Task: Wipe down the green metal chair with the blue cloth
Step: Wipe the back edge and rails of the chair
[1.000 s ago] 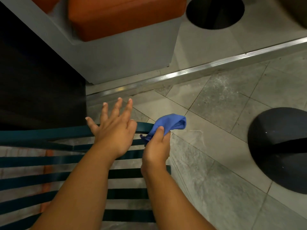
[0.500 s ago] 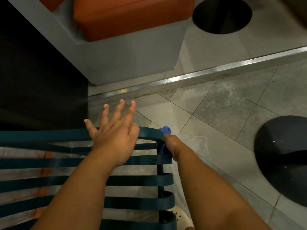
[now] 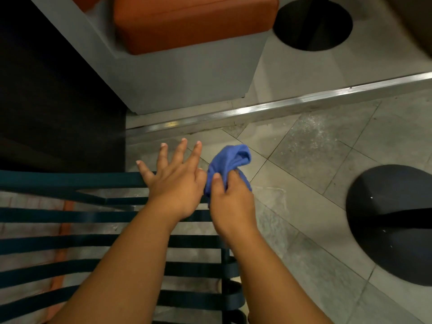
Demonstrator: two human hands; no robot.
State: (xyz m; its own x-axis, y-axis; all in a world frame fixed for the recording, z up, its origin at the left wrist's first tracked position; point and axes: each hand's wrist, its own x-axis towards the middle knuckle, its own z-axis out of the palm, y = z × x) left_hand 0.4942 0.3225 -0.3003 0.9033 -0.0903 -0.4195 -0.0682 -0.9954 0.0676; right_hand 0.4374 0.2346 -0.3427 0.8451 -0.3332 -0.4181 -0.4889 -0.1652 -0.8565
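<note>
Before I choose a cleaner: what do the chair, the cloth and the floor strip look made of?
Chair: flat slats, likely painted metal, dark green with a dull sheen. Cloth bunched in the right hand: soft blue fabric, matte, creased; possibly microfibre. Floor strip: brushed metal with bright glare, maybe aluminium or steel.

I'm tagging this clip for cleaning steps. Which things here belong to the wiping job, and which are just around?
Part of the job:
- green metal chair
- blue cloth
- right hand gripping the cloth
- left hand bracing the chair's top rail

Just around:
- orange cushion
- black table bases
- metal floor strip
</note>
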